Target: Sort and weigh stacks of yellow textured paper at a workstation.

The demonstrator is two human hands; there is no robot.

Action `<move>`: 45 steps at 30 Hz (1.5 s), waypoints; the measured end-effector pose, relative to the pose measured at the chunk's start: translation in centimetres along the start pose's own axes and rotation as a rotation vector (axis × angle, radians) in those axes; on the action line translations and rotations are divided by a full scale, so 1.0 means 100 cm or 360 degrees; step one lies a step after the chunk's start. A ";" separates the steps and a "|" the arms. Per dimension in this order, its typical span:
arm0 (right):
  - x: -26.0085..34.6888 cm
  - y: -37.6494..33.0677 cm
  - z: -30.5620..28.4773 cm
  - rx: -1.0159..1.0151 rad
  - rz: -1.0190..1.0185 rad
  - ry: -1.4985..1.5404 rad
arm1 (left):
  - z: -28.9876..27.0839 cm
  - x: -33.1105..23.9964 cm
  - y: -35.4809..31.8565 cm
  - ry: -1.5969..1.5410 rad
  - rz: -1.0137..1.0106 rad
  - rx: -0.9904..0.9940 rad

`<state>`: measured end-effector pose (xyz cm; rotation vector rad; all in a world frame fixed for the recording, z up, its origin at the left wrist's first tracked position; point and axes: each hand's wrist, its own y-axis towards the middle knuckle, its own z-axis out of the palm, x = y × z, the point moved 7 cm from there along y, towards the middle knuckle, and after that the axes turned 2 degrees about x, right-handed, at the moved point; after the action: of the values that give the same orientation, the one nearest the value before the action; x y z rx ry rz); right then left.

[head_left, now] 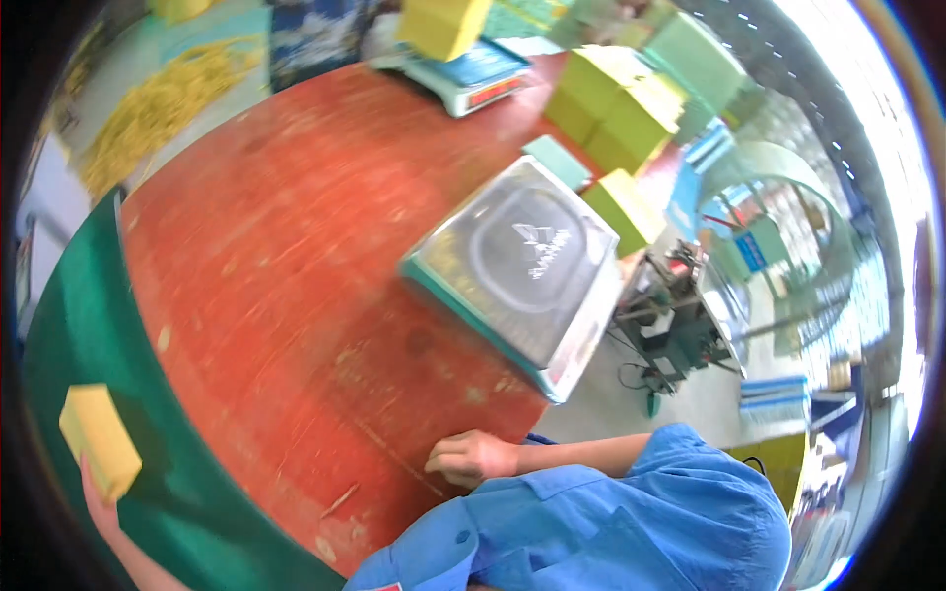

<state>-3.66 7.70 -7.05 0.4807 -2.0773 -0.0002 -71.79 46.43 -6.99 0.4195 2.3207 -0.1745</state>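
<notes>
At the far left, a small yellow block-shaped box (pixel 100 441) is gripped by its lower end in my left hand (pixel 97 502). It is held over a green curved surface (pixel 187 424) that runs along the table's left side; most of those fingers are hidden behind the box. My right hand (pixel 473 458) is curled closed near the front edge of the red table (pixel 296 246), with nothing showing in it. Its palm side is hidden. Beyond that hand stands a scale (pixel 532 256) with a shiny metal top and a green body.
A second scale (pixel 468 74) at the back carries a yellow box (pixel 443 25). Larger yellow-green cartons (pixel 616 103) stand at the back right. A metal stand with cables (pixel 680 325) is right of the table. A yellow heap (pixel 163 108) lies at the far left.
</notes>
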 end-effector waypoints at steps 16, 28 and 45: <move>-0.025 -0.024 -0.019 -0.0514 0.0080 0.0295 | 0.333 -0.362 0.041 -0.0662 -0.0452 0.1251; 0.036 -0.025 -0.125 -0.0822 -0.0409 -0.0090 | 0.391 -0.537 -0.004 0.0772 0.0097 0.0637; -0.021 -0.046 -0.091 -0.0262 0.0202 0.0396 | 0.479 -0.468 -0.182 -0.1754 -0.0868 -0.0362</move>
<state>6.29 5.91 -4.80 0.2347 -1.8418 -0.0345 -15.45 5.97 -7.50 -0.3770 1.2777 -0.3031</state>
